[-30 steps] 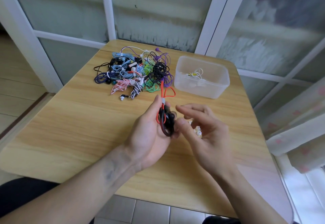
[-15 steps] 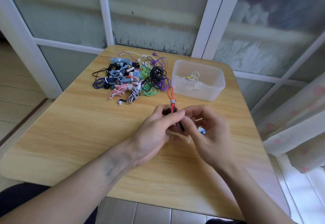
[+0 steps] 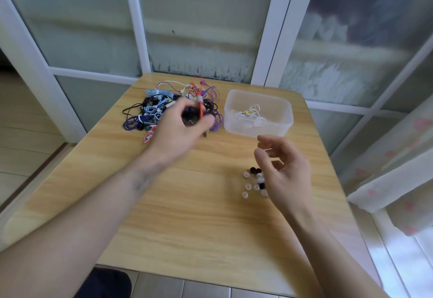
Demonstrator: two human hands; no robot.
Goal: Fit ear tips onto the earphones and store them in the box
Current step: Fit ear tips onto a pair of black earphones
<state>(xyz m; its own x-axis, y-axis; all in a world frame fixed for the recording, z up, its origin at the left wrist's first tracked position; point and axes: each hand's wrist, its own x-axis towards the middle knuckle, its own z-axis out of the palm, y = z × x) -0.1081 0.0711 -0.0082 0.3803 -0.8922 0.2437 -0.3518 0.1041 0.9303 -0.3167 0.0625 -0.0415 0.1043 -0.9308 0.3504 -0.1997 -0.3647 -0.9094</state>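
The two hands, which half a second ago worked together at the middle of the table (image 3: 178,215), have parted. The left hand (image 3: 180,129) now reaches out over the pile of earphones (image 3: 164,108), blurred with motion, gripping a dark coiled earphone with a red cord (image 3: 195,113). The right hand (image 3: 284,169) hangs above the loose ear tips (image 3: 249,186), fingers loosely curled and holding nothing that can be seen.

Judgement: the fitting step on this earphone appears finished and it is being carried away. Whether it is bound for the box (image 3: 259,112) or the pile cannot be told; the box sits just right of the left hand and holds one white earphone (image 3: 251,112).

Clearances: the box stands near the far right corner, its rim open to approach from the left and from above. The ear tips lie toward the right edge, well clear of the pile; a careless sweep of the right hand could roll them off. The near half of the table offers working room.
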